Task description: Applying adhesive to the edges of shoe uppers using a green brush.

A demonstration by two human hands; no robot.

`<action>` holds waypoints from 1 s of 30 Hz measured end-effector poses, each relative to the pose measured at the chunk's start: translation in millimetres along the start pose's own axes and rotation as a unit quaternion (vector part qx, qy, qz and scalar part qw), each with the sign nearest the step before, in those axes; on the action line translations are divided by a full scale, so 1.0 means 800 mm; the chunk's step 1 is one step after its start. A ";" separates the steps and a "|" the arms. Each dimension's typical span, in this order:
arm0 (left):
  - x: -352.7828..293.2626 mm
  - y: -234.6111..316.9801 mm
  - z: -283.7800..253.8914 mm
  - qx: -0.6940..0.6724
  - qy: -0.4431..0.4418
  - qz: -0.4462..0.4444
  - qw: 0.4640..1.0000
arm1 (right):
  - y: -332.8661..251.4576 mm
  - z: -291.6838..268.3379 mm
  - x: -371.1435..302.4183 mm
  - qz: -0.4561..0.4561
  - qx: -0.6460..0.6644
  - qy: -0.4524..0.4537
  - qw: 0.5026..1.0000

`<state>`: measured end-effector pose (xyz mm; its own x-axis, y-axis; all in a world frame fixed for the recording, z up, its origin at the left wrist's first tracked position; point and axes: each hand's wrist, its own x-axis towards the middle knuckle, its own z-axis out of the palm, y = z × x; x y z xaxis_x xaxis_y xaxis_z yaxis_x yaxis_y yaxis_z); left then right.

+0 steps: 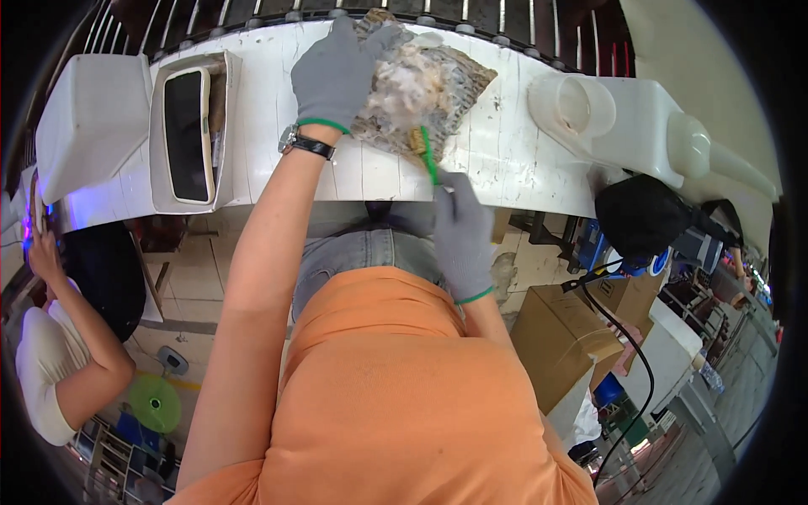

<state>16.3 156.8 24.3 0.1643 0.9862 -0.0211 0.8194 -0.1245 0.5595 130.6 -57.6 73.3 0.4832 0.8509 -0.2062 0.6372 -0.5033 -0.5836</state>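
A grey-brown, mottled piece (470,77) like cloth or hide lies on the white table, its middle covered with whitish fluff or foam; I cannot tell which. My left hand (337,74), in a grey knit glove with a green cuff, bears on its upper left edge. Those fingers are bent over the edge and partly hidden. In my right hand (463,227), gloved the same way, is a small green-handled brush (429,156). The brush's yellowish bristles touch the near edge of the piece.
On the white table (278,93), a shallow box (227,126) holds a dark-screened phone (187,135), beside a white container (93,118). A clear cup (581,105) and a white jug (644,118) stand right. Metal rails line the far edge. A cardboard box (555,345) sits lower right; another person (84,370) is left.
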 end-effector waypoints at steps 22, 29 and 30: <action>0.008 0.008 -0.013 0.022 -0.036 0.004 0.999 | -0.045 -0.041 0.128 -0.159 -0.361 0.051 0.918; -0.001 -0.010 -0.012 -0.031 0.010 0.072 0.997 | 0.018 -0.022 0.171 -0.097 -0.076 0.217 0.968; -0.001 -0.018 -0.018 -0.078 -0.017 0.058 0.995 | 0.035 -0.027 0.172 -0.086 -0.027 0.247 0.965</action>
<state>-3.4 159.3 28.0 0.2730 0.9617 0.0246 0.6991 -0.2159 0.6817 227.8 42.3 45.5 0.5857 0.7542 0.2970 0.7576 -0.3790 -0.5315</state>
